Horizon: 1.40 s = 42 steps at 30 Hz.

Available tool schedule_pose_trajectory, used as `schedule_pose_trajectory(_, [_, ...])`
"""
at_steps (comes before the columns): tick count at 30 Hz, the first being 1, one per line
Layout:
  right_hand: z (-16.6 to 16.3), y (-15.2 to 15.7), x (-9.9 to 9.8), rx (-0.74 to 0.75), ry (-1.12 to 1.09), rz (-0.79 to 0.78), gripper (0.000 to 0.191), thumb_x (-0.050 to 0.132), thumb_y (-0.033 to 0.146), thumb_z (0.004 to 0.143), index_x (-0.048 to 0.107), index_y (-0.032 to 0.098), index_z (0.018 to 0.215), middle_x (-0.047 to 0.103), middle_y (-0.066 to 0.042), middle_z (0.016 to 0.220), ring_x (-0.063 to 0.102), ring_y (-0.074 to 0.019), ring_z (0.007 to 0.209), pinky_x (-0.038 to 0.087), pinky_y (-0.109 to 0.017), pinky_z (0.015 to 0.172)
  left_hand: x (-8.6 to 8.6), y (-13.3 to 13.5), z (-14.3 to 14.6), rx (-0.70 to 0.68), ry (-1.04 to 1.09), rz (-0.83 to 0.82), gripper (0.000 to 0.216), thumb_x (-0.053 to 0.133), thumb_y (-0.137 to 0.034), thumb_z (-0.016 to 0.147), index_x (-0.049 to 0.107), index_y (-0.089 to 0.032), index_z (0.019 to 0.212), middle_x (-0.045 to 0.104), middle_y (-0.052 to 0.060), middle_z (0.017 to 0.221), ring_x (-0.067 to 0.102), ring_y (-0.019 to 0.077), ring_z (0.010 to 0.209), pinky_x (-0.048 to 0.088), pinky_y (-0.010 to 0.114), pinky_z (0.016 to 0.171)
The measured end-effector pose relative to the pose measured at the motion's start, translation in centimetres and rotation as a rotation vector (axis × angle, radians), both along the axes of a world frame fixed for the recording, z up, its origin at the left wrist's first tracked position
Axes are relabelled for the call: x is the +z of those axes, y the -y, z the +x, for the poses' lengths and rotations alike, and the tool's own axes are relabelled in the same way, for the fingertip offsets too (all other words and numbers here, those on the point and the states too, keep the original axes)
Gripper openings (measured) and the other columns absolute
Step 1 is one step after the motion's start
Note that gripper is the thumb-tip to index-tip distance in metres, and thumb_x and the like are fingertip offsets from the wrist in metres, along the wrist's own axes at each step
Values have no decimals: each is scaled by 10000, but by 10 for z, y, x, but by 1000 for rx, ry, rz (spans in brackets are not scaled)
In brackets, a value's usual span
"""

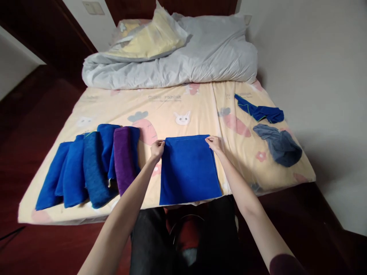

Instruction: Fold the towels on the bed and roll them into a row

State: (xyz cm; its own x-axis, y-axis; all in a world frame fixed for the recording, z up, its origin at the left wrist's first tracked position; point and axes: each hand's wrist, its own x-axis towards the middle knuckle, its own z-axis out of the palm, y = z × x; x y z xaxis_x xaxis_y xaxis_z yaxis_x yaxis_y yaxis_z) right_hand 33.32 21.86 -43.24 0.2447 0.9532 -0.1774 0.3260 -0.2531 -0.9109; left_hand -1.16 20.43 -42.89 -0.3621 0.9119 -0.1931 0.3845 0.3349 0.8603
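Note:
A blue towel (pixel 189 172) lies spread as a flat, roughly square shape at the bed's front edge, before my knees. My left hand (pixel 158 149) pinches its far left corner. At the far right corner, my right hand (pixel 213 143) has thumb and fingers closed on the cloth. Left of it rests a group of folded towels: several blue ones (pixel 75 172), a darker teal-blue one (pixel 96 172) and a purple one (pixel 124 158), which is nearest to my left arm.
A crumpled blue cloth (pixel 259 110) and a bunched grey-blue cloth (pixel 282 147) lie on the right of the patterned bed sheet (pixel 114 103). A grey quilt (pixel 218 53) and a yellow pillow (pixel 155 38) fill the head end. A white wall (pixel 321 95) borders the right side.

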Motion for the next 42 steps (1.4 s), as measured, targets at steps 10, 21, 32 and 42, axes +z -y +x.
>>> schedule_pose_trajectory(10, [18, -22, -7, 24, 182, 20, 127, 729, 325, 856, 707, 201, 868, 734, -20, 761, 660, -168, 626, 573, -263, 582, 11, -14, 3, -106, -210, 55, 160, 601, -310, 939, 662, -196, 1033, 757, 111, 943, 695, 257, 857, 512, 351, 835])
schedule_pose_trajectory(21, [12, -31, 12, 79, 486, 22, 58, 694, 170, 884, 728, 215, 893, 727, -54, 980, 685, -203, 906, 550, -299, 854, 12, -36, 7, -161, -388, 111, 53, 754, -250, 779, 734, -219, 817, 767, 105, 996, 695, 292, 945, 533, 381, 888])
schedule_pose_trajectory(32, [11, -47, 12, 110, 456, 22, 92, 668, 132, 867, 731, 183, 823, 735, -32, 791, 689, -187, 782, 541, -280, 788, 22, -58, -12, -272, -303, 88, 60, 751, -183, 699, 706, -198, 735, 749, 51, 761, 692, 233, 773, 560, 328, 798])
schedule_pose_trajectory(42, [-11, -63, 10, 58, 640, 28, 126, 579, 139, 966, 703, 156, 963, 660, -53, 858, 628, -195, 864, 500, -314, 863, 15, -71, -9, -195, -462, 17, 119, 613, -190, 891, 695, -166, 974, 760, 104, 1081, 693, 220, 959, 526, 320, 872])
